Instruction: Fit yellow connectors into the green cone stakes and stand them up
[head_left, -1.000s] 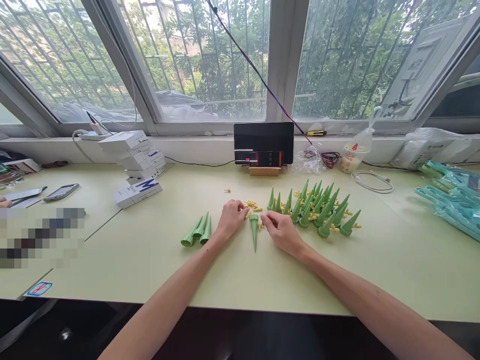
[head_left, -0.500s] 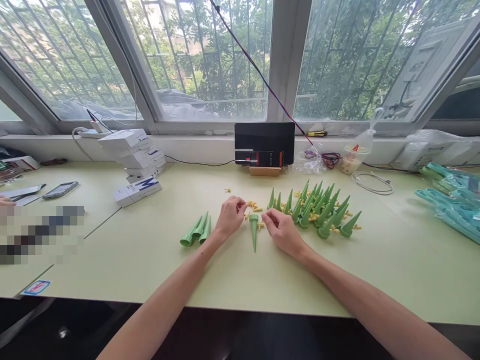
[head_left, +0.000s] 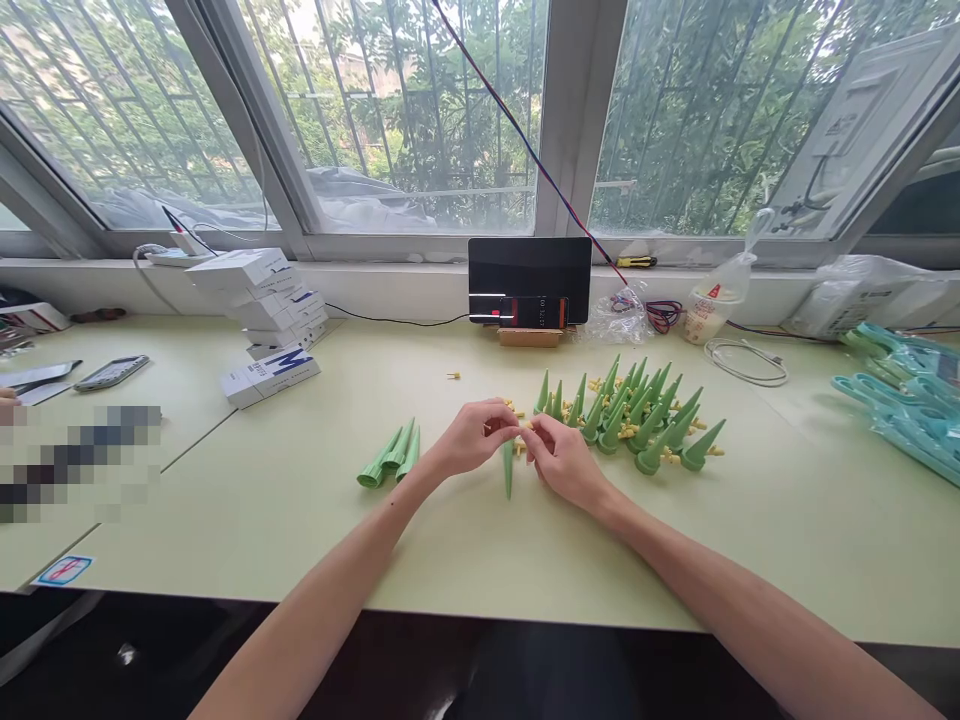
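My left hand (head_left: 478, 435) and my right hand (head_left: 561, 452) meet fingertip to fingertip, both closed in a pinch. Between the fingertips a bit of a small yellow plastic piece (head_left: 528, 425) shows; the fingers cover most of it. Under the hands lies a green plastic spike (head_left: 508, 470), its tip toward me and its wide end hidden by my left hand. Loose yellow pieces (head_left: 518, 448) lie just behind and beside it. Left of my left hand are three green spikes (head_left: 397, 455) lying together. Right of my right hand stand many green spikes (head_left: 637, 415) with yellow pieces attached.
One yellow piece (head_left: 454, 376) lies apart. A phone (head_left: 534, 312) leans against a dark screen (head_left: 525, 265) at the back. White boxes (head_left: 262, 300) stand back left. A bagged cup (head_left: 705, 310), a cable (head_left: 742, 362) and turquoise bagged items (head_left: 900, 400) are at right. Another person's hand (head_left: 7, 405) shows far left.
My left hand has moved right, over the wide end of the single spike, and its fingertips now touch those of my right hand. My right hand has barely moved.
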